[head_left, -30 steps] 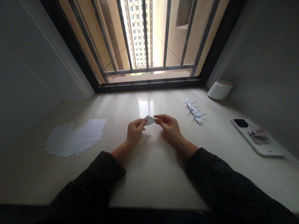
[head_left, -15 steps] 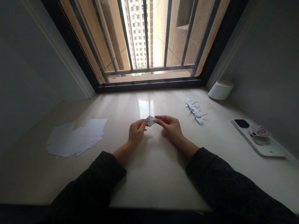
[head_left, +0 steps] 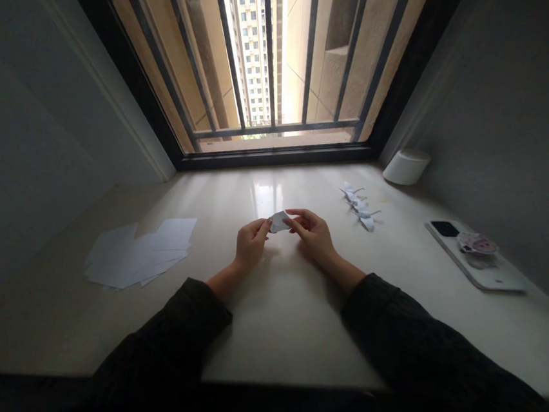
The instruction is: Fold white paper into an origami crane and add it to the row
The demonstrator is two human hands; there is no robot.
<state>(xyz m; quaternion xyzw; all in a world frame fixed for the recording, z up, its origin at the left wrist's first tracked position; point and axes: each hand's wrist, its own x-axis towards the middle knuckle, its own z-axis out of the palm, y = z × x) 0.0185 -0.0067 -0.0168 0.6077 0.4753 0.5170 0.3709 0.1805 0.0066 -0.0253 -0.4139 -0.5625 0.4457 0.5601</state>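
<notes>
In the head view, the paper [head_left: 280, 221], a small folded piece, is at the centre of the frame, held up between both hands above the sill [head_left: 286, 336]. The left hand [head_left: 250, 239] pinches its left corner, thumb against the near face. The right hand [head_left: 313, 234] holds the right side in a narrow grip, thumb lying over the paper; how its fingers sit behind cannot be told.

At this size the folding is best done, I judge, with the left pinch firm as an anchor and the right thumb doing the fine work: edges matched first, then the crease pressed from the held corner outward. Too hard a squeeze could skew the layers or buckle a tip. Resting the piece on the sill would likely give a sharper line than creasing in the air.

Loose sheets [head_left: 129, 253] lie at the left of the frame; folded birds [head_left: 359, 206] stand in a row right of upper centre, well apart from the hands. A phone [head_left: 473, 257] lies at the right.
</notes>
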